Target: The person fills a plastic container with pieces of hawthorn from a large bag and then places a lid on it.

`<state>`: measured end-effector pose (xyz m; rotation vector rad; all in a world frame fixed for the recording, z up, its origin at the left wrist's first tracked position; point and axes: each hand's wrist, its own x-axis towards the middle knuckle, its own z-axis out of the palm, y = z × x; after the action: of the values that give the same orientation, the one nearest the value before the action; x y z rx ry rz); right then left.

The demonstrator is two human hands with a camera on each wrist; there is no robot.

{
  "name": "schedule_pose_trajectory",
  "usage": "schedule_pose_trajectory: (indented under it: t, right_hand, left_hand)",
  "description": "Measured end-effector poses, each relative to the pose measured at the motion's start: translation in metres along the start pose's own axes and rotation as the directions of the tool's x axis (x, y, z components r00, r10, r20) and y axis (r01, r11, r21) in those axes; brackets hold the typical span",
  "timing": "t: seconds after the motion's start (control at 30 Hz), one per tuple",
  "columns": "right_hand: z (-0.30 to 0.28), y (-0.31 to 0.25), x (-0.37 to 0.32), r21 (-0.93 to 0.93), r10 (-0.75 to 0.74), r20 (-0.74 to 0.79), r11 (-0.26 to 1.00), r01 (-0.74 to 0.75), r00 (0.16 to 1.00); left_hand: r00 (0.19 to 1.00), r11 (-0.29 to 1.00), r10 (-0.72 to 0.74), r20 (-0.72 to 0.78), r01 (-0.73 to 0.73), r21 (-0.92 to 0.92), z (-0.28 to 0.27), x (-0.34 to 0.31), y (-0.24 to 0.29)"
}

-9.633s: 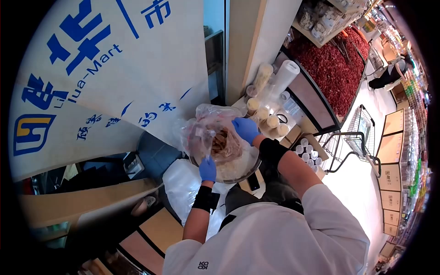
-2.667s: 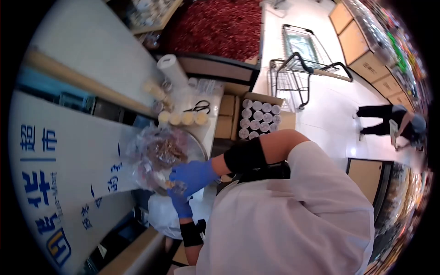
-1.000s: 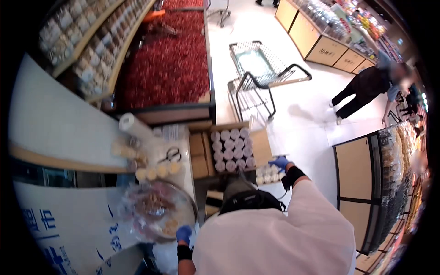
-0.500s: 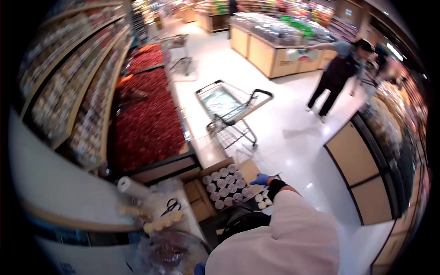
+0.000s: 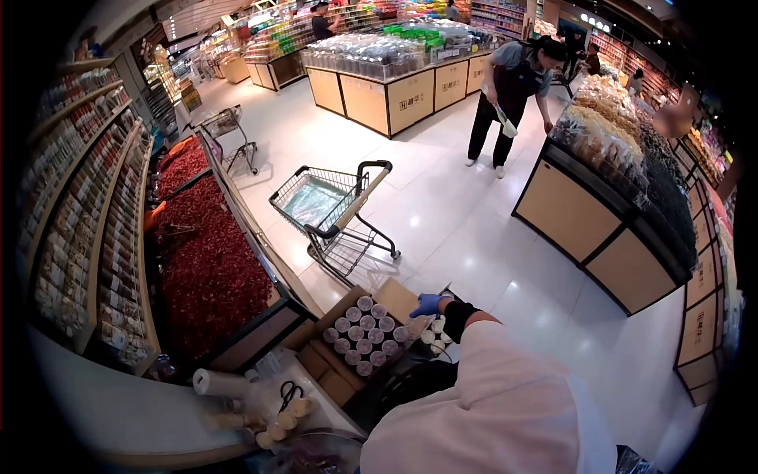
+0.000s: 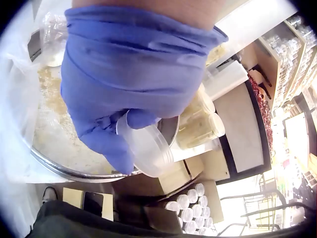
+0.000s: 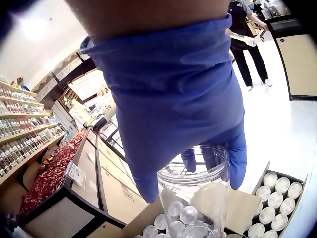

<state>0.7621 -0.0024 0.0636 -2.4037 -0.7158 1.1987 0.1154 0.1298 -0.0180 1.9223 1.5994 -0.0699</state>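
- The right hand point(image 7: 173, 109) has a clear jar point(image 7: 192, 193). The thumb is on one side of the jar's mouth and the fingers are on the other, spread as wide as the jar.
- The jar lies right under the right palm. Its mouth is by the palm, and its long side runs away from the palm, with its bottom end toward the box point(image 5: 397, 302). Whether it stands quite straight, one cannot tell.
- The left hand point(image 6: 133, 74) pinches a cloudy plastic cup point(image 6: 148, 151) between its bent fingers and thumb. It may be a lid; that is hard to tell.
- The cup is by the rim of the big round pan point(image 6: 74, 173). One cannot tell if they touch.
- The right hand is the one near the box, out past the edge of the tabletop point(image 5: 328, 403). The left hand is back at the pan, so the jar and the cup are well apart.
- Rows of small jars point(image 5: 367, 336) sit in the box, just beside the tabletop's edge.
- Filled jars point(image 6: 205, 126) stand near the pan. Scissors point(image 5: 290, 393) and a white roll point(image 5: 223, 383) lie close to them on the tabletop.
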Motion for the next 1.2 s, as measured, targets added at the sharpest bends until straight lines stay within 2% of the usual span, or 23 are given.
schedule_pose_trajectory:
  t: [0.13, 0.27, 0.33, 0.57, 0.63, 0.77, 0.83, 0.97, 1.1, 1.13, 1.2]
  right_hand:
    - [-0.003, 0.01, 0.0, -0.036, -0.01, -0.022, 0.999, 0.009, 1.0]
    - [-0.014, -0.013, -0.005, -0.021, -0.02, 0.032, 1.0, 0.021, 0.999]
    - [-0.017, -0.036, -0.017, 0.096, 0.005, 0.031, 0.995, -0.008, 0.999]
    - [-0.005, -0.077, 0.017, 0.069, -0.113, 0.06, 0.992, 0.109, 0.992]
    - [-0.003, -0.091, 0.019, 0.083, -0.204, 0.083, 0.977, 0.197, 0.975]
    - [-0.002, -0.122, 0.01, 0.059, -0.271, 0.123, 0.962, 0.265, 0.955]
    - [0.008, -0.123, 0.023, -0.01, -0.419, 0.102, 0.907, 0.422, 0.902]
    - [0.014, -0.133, 0.02, 0.018, -0.492, 0.037, 0.871, 0.492, 0.87]
    - [0.022, -0.131, 0.04, -0.156, -0.55, 0.015, 0.824, 0.545, 0.835]
    - [0.021, -0.137, 0.041, -0.171, -0.512, 0.078, 0.838, 0.518, 0.855]
    - [0.021, -0.144, 0.039, -0.223, -0.565, 0.088, 0.791, 0.569, 0.82]
  left_hand:
    - [1.0, 1.0, 0.013, -0.004, -0.013, 0.014, -0.006, 0.012, -0.002]
    - [1.0, 0.999, 0.003, 0.004, -0.004, 0.033, 0.001, 0.011, 0.0]
    - [1.0, 0.999, -0.005, 0.016, 0.004, 0.041, 0.007, 0.008, 0.001]
    - [0.998, 0.997, -0.042, 0.052, 0.039, 0.065, 0.017, 0.001, 0.011]
    - [0.997, 0.996, -0.051, 0.06, 0.047, 0.071, 0.02, -0.003, 0.012]
    - [0.995, 0.995, -0.062, 0.075, 0.056, 0.078, 0.024, -0.01, 0.014]
    - [0.995, 0.995, -0.065, 0.078, 0.058, 0.08, 0.026, -0.012, 0.015]
    - [0.993, 0.994, -0.06, 0.098, 0.051, 0.096, 0.03, -0.016, 0.016]
    - [0.991, 0.992, -0.037, 0.125, 0.021, 0.124, 0.037, -0.016, 0.019]
    - [0.991, 0.991, -0.026, 0.131, 0.008, 0.136, 0.042, -0.013, 0.016]
    - [0.988, 0.989, -0.02, 0.15, -0.003, 0.15, 0.042, -0.013, 0.019]
